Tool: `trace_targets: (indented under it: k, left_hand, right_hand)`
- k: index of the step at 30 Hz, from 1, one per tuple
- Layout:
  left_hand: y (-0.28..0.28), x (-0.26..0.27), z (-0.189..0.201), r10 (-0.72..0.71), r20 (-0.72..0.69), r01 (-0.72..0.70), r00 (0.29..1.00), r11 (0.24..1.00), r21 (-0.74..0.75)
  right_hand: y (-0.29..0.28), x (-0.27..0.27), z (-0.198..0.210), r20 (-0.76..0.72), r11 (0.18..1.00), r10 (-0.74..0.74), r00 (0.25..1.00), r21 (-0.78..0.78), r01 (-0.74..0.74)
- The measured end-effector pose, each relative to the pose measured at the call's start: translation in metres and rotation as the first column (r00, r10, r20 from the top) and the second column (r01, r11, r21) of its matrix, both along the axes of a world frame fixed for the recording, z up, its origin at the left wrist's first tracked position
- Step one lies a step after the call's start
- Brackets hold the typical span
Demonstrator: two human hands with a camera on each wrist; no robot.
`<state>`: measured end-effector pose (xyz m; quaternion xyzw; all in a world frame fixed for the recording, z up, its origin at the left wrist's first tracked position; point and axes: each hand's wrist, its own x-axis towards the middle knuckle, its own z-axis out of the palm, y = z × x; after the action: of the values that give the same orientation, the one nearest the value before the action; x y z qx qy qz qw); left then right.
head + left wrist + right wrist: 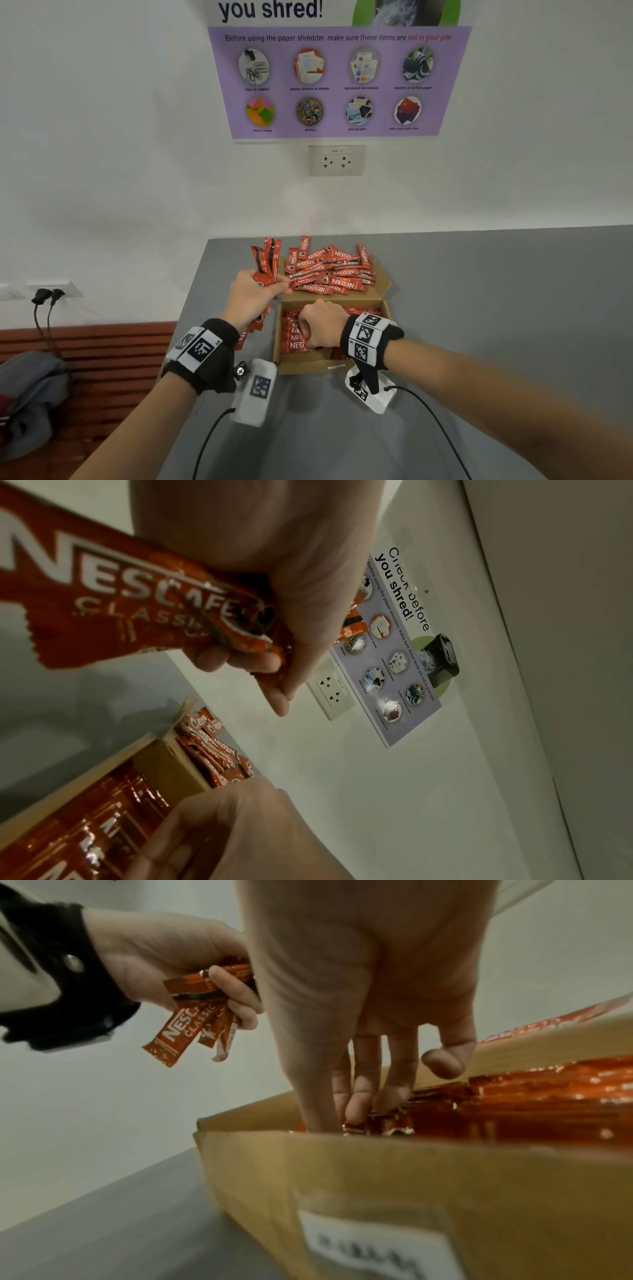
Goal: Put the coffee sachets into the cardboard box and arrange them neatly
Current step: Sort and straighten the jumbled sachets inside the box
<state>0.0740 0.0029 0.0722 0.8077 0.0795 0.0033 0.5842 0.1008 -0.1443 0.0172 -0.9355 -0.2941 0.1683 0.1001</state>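
Note:
An open cardboard box [308, 366] stands on the grey table [496, 308], with red coffee sachets [294, 342] packed in rows inside. More sachets lie in a loose pile [329, 274] on the flap behind it. My left hand [253, 298] grips a bundle of sachets [267, 260] upright, just left of the box's far corner; the bundle [120, 596] fills the left wrist view. My right hand [320, 325] reaches down into the box's left half. Its fingertips [356, 1110] and thumb close on a sachet end among the packed sachets [514, 1096], behind the box's front wall [342, 1191].
The table's left edge runs close to my left wrist, with a wooden bench and a grey bag [30, 394] below it. The wall carries a socket [337, 160] and a purple poster [339, 78]. Wrist camera cables trail over the table in front of the box.

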Motion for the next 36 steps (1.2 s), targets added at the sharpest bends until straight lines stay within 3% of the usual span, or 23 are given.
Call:
trace_targets:
  k: [4,7,12,15,17,19,21,23,29,36]
  left_hand:
    - [0.001,-0.002,0.0,-0.003,0.001,0.003,1.0,1.0,0.012]
    - [0.004,-0.002,-0.002,-0.018,-0.021,0.019,1.0,1.0,0.003]
    - [-0.001,-0.005,-0.007,-0.243,-0.119,0.25,0.963,0.967,0.043]
    - [-0.01,-0.007,-0.008,-0.386,-0.171,0.398,0.906,0.917,0.039]
    - [-0.012,-0.007,-0.01,-0.307,-0.138,0.32,0.942,0.944,0.084]
    - [-0.009,-0.004,-0.014,-0.158,-0.1,0.171,0.982,0.975,0.142]
    - [-0.004,0.0,-0.019,-0.08,-0.09,0.097,0.993,0.972,0.214]
    - [-0.001,0.004,-0.027,-0.071,-0.108,0.103,0.992,0.938,0.332]
    - [0.001,0.011,-0.053,-0.024,-0.151,0.114,0.988,0.77,0.628]
    - [0.001,0.012,-0.063,-0.054,-0.284,0.213,0.957,0.797,0.565]
  right_hand:
    - [-0.004,0.0,0.004,-0.014,0.999,0.011,1.0,0.039,-0.01]
    - [-0.011,0.003,0.012,-0.013,0.975,-0.083,0.996,0.206,0.084]
    - [-0.017,-0.001,0.039,0.02,0.763,-0.178,0.984,0.634,0.125]
    - [-0.013,-0.012,0.046,0.033,0.761,-0.11,0.993,0.646,0.063]
    - [-0.016,-0.013,0.042,-0.006,0.76,-0.115,0.993,0.643,0.092]
    - [-0.023,-0.01,0.036,-0.079,0.802,-0.105,0.991,0.583,0.131]
    - [-0.027,-0.007,0.026,-0.112,0.939,-0.044,0.993,0.334,0.079]
    - [-0.025,-0.006,0.017,-0.112,0.992,-0.02,0.993,0.119,0.033]
    - [-0.01,-0.006,0.011,-0.016,0.987,0.04,0.999,-0.154,-0.042]
    - [0.002,-0.01,0.006,0.016,0.965,0.105,0.994,-0.244,-0.098]
